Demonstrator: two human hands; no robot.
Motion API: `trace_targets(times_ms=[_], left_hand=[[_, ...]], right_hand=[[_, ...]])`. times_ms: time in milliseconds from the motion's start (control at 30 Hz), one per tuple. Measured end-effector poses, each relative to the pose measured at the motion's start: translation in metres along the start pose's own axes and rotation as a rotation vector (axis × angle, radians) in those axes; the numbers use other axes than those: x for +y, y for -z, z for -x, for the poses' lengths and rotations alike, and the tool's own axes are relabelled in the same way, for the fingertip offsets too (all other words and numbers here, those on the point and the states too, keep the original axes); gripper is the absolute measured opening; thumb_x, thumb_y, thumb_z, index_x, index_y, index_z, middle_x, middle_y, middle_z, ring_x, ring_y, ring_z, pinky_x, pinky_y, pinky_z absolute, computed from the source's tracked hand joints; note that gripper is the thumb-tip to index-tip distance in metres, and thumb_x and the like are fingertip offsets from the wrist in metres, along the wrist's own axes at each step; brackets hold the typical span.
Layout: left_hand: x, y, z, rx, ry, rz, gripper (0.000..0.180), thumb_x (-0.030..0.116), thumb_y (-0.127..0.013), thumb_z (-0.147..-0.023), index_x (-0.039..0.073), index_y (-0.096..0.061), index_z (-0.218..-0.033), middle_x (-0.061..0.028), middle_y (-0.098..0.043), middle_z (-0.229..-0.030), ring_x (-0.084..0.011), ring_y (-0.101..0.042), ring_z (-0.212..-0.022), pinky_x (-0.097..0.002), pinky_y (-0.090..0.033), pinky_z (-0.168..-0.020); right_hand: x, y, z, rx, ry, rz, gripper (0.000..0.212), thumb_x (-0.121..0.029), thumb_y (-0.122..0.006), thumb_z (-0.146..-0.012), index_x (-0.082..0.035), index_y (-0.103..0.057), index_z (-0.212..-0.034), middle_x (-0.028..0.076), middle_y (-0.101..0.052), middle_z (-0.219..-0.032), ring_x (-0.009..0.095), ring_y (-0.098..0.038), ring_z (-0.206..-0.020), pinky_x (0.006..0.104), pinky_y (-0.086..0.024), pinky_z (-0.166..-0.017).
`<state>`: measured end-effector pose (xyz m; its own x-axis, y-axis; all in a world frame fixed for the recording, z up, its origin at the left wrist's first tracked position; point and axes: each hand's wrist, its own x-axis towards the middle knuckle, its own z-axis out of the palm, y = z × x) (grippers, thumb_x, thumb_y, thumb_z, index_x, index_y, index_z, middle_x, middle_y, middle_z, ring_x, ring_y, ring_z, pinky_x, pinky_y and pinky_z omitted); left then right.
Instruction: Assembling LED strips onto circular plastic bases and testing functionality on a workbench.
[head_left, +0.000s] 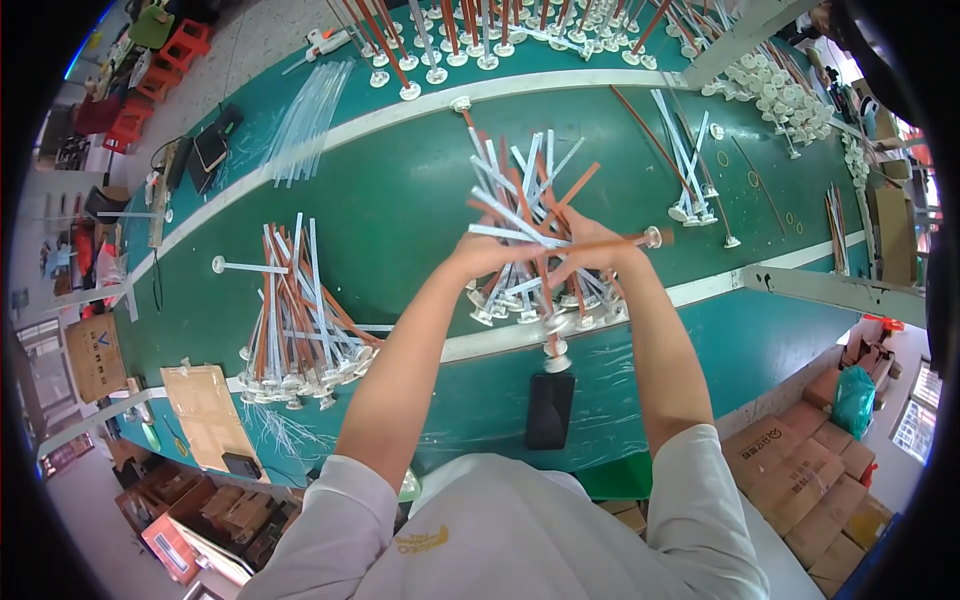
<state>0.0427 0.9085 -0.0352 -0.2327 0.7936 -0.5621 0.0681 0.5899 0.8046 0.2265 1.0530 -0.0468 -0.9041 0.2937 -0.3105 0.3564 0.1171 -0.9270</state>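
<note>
Both hands grip one bundle of thin white and orange-brown plastic rods with round white disc feet (pixel 525 215): left hand (pixel 480 255) clenched round its middle, right hand (pixel 590 255) pinching one orange rod. It sits mid-desk, fanned upward, feet bunched below. Squeezing low should keep feet level, I'd judge.

Both bare forearms are raised from the lower edge and angled inward. The left hand (pixel 478 255) and right hand (pixel 590 255) are held close together, fingers curled shut.
</note>
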Motion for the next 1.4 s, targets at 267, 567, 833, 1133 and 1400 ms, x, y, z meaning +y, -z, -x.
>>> trace_targets(times_ms=[267, 567, 833, 1133, 1400], left_hand=[[-0.011, 0.000, 0.015, 0.058, -0.013, 0.136, 0.047, 0.020, -0.078, -0.079, 0.003, -0.062, -0.119, -0.0070, -0.069, -0.109, -0.0156, -0.064, -0.095, -0.0318, -0.050, -0.083], [-0.003, -0.011, 0.106, 0.490, -0.418, -0.971, 0.106, 0.035, -0.087, -0.063, 0.001, -0.031, -0.147, -0.0263, -0.040, -0.145, -0.0410, -0.045, -0.130, -0.0467, -0.040, -0.105], [-0.006, -0.022, 0.050, 0.746, -0.047, -0.740, 0.096, 0.045, -0.087, -0.065, -0.007, -0.044, -0.134, -0.0275, -0.057, -0.125, -0.0410, -0.054, -0.117, -0.0454, -0.045, -0.098], [0.002, 0.018, 0.003, 0.101, 0.102, 0.023, 0.048, 0.026, -0.074, -0.072, 0.001, -0.066, -0.112, -0.0085, -0.069, -0.104, -0.0186, -0.063, -0.097, -0.0335, -0.047, -0.086], [0.001, 0.016, -0.003, -0.097, 0.042, 0.065, 0.047, 0.012, -0.067, -0.069, -0.001, -0.063, -0.114, -0.0092, -0.066, -0.106, -0.0187, -0.061, -0.098, -0.0305, -0.047, -0.088]], right_hand=[[-0.010, -0.024, 0.009, 0.062, -0.055, 0.298, 0.111, -0.016, -0.094, -0.047, -0.001, -0.035, -0.140, 0.025, -0.063, -0.120, 0.045, -0.059, -0.110, 0.0441, -0.050, -0.092], [0.028, -0.026, 0.040, 0.186, 0.047, 0.529, 0.129, -0.034, -0.095, -0.047, 0.003, -0.025, -0.150, 0.027, -0.057, -0.128, 0.045, -0.057, -0.114, 0.0459, -0.048, -0.095], [-0.020, -0.033, 0.021, 0.213, -0.333, 0.387, 0.134, -0.077, -0.078, -0.053, 0.005, -0.031, -0.148, 0.026, -0.059, -0.128, 0.039, -0.059, -0.117, 0.0425, -0.047, -0.098], [-0.017, -0.034, -0.025, 0.282, -0.290, 0.254, 0.076, -0.070, -0.072, -0.069, -0.013, -0.069, -0.119, 0.019, -0.065, -0.120, 0.031, -0.064, -0.109, 0.0374, -0.049, -0.093], [-0.024, -0.024, -0.026, 0.128, -0.131, -0.378, 0.068, -0.025, -0.087, -0.065, -0.005, -0.064, -0.126, 0.005, -0.071, -0.112, 0.014, -0.065, -0.097, 0.0293, -0.052, -0.086]])
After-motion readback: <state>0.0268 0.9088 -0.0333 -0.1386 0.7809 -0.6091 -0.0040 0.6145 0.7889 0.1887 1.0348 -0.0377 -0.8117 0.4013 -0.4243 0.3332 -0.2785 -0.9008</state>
